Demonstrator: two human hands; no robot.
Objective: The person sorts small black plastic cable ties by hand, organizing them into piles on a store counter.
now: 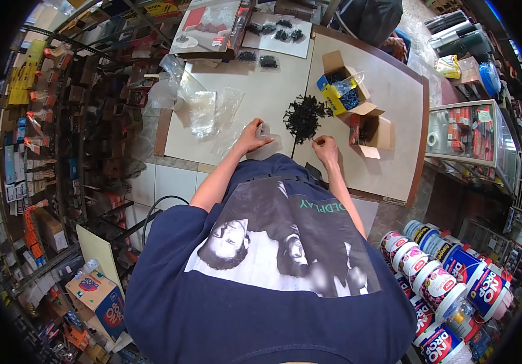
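My left hand (252, 139), near the table's front edge, has its thumb and fingers closed on a small clear plastic bag (265, 131). A heap of small dark pieces (303, 119), which look like black screws, lies between and just beyond my hands. Right of the heap's near edge, my right hand (326, 150) is pinched together low over the table. Whatever its fingertips hold is too small to make out. More clear plastic bags (205, 115) lie flat to the left of the heap.
Beyond my right hand stand an open yellow-and-blue box (341, 91) with small blue pieces and an open cardboard box (372, 134). Filled packets (283, 30) lie at the back of the table (388, 91). Another person's hand (397, 47) shows at the far right.
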